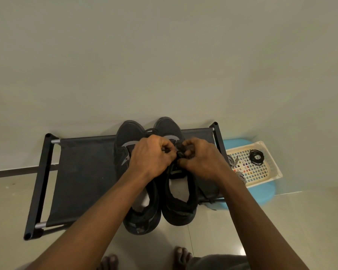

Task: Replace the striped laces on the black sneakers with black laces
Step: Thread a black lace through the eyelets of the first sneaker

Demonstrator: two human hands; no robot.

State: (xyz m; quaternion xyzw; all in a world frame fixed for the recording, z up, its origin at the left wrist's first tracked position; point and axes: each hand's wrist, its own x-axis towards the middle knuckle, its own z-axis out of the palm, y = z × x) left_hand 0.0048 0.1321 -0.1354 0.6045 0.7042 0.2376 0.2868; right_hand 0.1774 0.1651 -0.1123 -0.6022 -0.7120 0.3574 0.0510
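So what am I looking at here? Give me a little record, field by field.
surface: rack, by the wall
shoes: two black sneakers, side by side on the rack
left hand: pinches a black lace over the sneakers
right hand: pinches the same lace
basket: on a blue stool, right of the rack
in basket: coiled lace, black; striped laces at its near edge
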